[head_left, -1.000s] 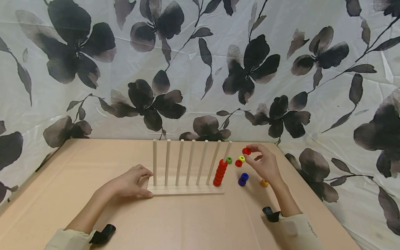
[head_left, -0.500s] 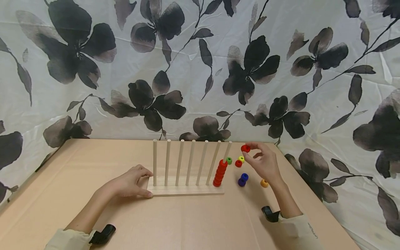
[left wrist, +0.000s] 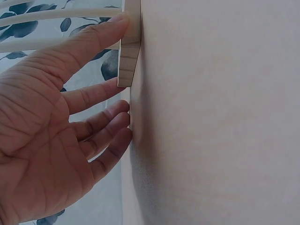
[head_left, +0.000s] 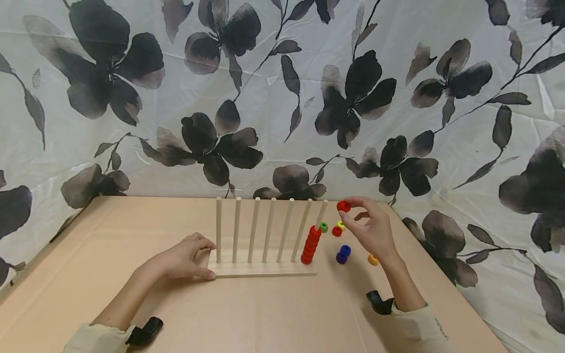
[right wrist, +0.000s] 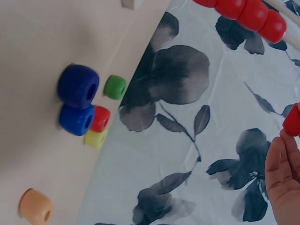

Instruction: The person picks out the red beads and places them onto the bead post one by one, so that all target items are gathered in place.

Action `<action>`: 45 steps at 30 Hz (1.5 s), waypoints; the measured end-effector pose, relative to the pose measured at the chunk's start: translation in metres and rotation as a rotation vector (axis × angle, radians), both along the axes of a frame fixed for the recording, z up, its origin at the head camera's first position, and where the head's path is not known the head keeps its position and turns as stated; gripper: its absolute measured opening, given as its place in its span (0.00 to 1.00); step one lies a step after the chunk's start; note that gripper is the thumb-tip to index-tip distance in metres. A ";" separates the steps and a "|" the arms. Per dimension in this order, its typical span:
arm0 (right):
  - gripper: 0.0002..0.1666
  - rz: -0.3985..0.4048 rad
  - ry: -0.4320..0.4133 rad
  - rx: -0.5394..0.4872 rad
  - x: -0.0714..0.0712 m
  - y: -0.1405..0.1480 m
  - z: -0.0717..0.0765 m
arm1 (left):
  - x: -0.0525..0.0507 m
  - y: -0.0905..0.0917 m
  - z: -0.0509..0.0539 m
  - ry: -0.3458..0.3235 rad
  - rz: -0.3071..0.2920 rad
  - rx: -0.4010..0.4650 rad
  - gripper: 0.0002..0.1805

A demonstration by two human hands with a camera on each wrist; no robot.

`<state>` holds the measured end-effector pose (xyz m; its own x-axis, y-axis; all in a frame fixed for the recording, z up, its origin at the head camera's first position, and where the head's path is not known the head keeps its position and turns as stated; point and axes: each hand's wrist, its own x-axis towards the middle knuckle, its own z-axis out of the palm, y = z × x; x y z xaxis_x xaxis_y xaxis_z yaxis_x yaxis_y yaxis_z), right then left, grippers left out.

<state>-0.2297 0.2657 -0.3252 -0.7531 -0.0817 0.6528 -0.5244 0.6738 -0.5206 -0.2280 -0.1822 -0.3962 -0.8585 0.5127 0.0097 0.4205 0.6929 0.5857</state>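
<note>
A pale wooden peg rack (head_left: 265,269) stands on the table, its upright pegs in a row. My left hand (head_left: 185,257) grips the left end of its base; in the left wrist view the thumb lies over the base's edge (left wrist: 130,56) and the index finger touches its corner. Several red beads (head_left: 311,245) are stacked on the rightmost peg, whose top stays bare. Between thumb and index finger, my right hand (head_left: 371,228) pinches a red bead (head_left: 344,206), held up just right of that peg's top. The right wrist view catches this hand only at its edge.
Loose beads lie right of the rack: green (head_left: 324,227), red (head_left: 337,231), yellow (head_left: 341,225), two blue (head_left: 342,257) touching each other, and orange (head_left: 373,260) beneath the right forearm. A flower-printed cloth (head_left: 282,98) hangs behind the table (head_left: 265,318).
My right hand has moved slightly left and up with the red bead, closer to the rightmost peg's top. The left hand and rack have stayed put.
</note>
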 end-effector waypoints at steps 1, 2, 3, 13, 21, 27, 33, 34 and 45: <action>0.20 0.007 0.009 -0.003 0.000 -0.001 0.001 | 0.000 0.000 0.000 0.001 -0.001 0.000 0.39; 0.20 0.012 0.017 -0.003 0.001 -0.002 0.002 | 0.000 0.000 0.000 0.002 -0.002 0.001 0.39; 0.21 0.018 0.023 -0.002 0.001 -0.003 0.004 | -0.001 0.000 0.000 0.002 -0.002 0.003 0.39; 0.21 0.048 0.049 -0.028 0.009 -0.012 0.013 | 0.000 0.000 0.001 0.005 -0.001 0.010 0.38; 0.22 0.105 0.095 -0.060 0.013 -0.020 0.021 | 0.000 0.000 0.000 0.012 -0.003 0.011 0.39; 0.23 0.128 0.104 -0.077 0.017 -0.028 0.025 | 0.000 0.000 0.000 0.018 -0.007 0.017 0.39; 0.24 0.139 0.093 -0.084 0.020 -0.034 0.027 | 0.000 0.000 0.000 0.034 -0.013 0.017 0.38; 0.24 0.141 0.090 -0.084 0.020 -0.035 0.027 | 0.000 0.000 0.000 0.034 -0.013 0.016 0.38; 0.18 0.175 0.103 -0.031 0.019 -0.039 0.026 | 0.000 0.000 -0.001 0.009 -0.008 0.017 0.38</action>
<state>-0.2102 0.2271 -0.2989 -0.6581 -0.1843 0.7300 -0.6838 0.5522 -0.4769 -0.2276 -0.1820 -0.3968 -0.8541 0.5194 0.0260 0.4313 0.6796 0.5934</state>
